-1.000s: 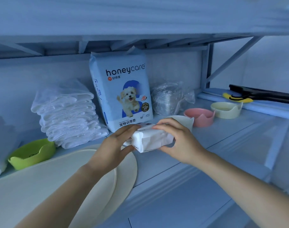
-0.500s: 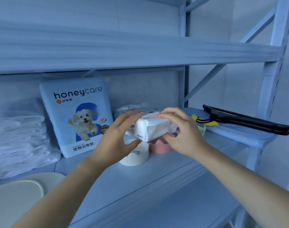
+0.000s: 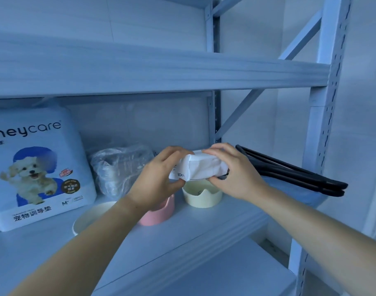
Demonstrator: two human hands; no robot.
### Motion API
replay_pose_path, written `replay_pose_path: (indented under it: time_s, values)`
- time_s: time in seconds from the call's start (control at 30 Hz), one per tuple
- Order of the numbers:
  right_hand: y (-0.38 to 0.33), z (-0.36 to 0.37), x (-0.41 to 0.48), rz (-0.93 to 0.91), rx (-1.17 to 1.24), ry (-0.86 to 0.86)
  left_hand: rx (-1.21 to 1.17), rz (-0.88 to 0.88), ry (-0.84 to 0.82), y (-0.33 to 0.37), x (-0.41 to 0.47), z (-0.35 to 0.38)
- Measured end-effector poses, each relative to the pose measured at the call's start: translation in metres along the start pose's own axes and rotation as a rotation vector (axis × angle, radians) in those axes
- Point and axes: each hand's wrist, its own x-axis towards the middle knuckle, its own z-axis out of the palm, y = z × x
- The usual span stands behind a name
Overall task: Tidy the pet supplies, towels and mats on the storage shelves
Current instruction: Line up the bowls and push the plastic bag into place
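Two hands, one pack: my left hand [image 3: 159, 178] and right hand [image 3: 232, 171] share the white soft-plastic pack of wipes [image 3: 202, 167], one at each end. I judge that is because a floppy pack sags when it is held by a single corner.
Left grip: fingers curled over the top edge, thumb underneath, pinching the pack's left end.
Right grip: fingers laid over the top, thumb tucked below, clamped on the right end.
Pack position: in the air and roughly level, above the pale grey-blue metal shelf board [image 3: 182, 231] and directly over the cream cat-eared round bowl [image 3: 202, 196]. As far as I can tell, it touches neither.
Bowls: the cream one, a pink cat-eared bowl [image 3: 161, 212] partly behind my left wrist and a white round bowl [image 3: 91, 218] line the front, so little bare board lies under the pack.
Back row: the pale blue bag of puppy training pads [image 3: 37, 167] stands upright at the rear, with a clear plastic-wrapped bundle [image 3: 118, 167] just beside it. I'd guess tall things go behind so the low ones stay reachable.
Right end: long black plastic tools [image 3: 289, 169] lie flat across a light blue rolled mat [image 3: 294, 192]. I can't tell what they are.
Step in hand: the pack is not yet set down, and I can't tell which spot is meant for it.
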Motion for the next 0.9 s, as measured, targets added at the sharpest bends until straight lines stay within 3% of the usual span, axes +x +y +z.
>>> replay_pose_path:
  time_s: [0.3,0.73,0.9]
  values:
    - [0.066,0.032,0.058,0.022,-0.011,0.031,-0.039,0.002,-0.036,-0.063,0.057,0.040]
    - [0.154,0.088,0.132,-0.001,-0.059,0.007,0.216,-0.129,-0.208,-0.146,0.100,0.066]
    - [0.166,0.114,0.154,-0.028,-0.045,-0.056,0.247,-0.273,-0.276,-0.161,0.115,0.080]
